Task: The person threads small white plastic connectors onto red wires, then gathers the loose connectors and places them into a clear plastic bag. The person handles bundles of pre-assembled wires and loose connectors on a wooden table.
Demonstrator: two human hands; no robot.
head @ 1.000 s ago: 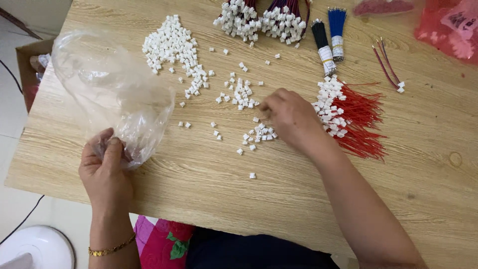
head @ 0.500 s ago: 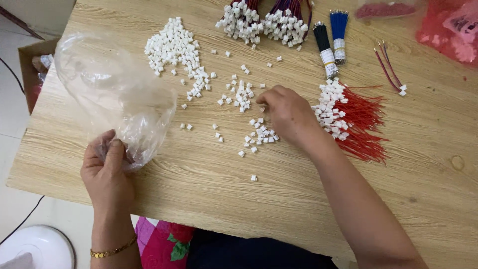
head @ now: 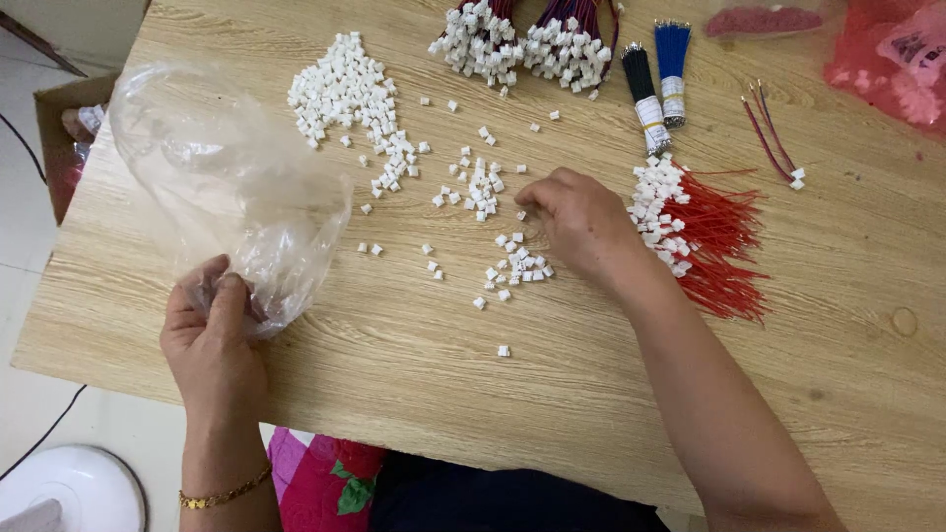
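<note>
The right hand (head: 581,222) lies knuckles-up on the wooden table (head: 414,365) with fingers curled at the small white plastic pieces (head: 517,261), but the tips are hidden under the hand, so I cannot tell if it has one pinched. The left hand (head: 212,330), at abt 8 o'clock from the right, is closed on the crumpled neck of a clear plastic bag (head: 227,187), which balloons up twd 12 o'clock; what is inside is hard to make out. Free wood is at 6 o'clock, w/ the near table edge running across just before the person's lap, and the red wire bundle (head: 714,241) lies at 3 o'clock just beside the right wrist, while a red bag (head: 892,59) is cut off at the top right corner.
</note>
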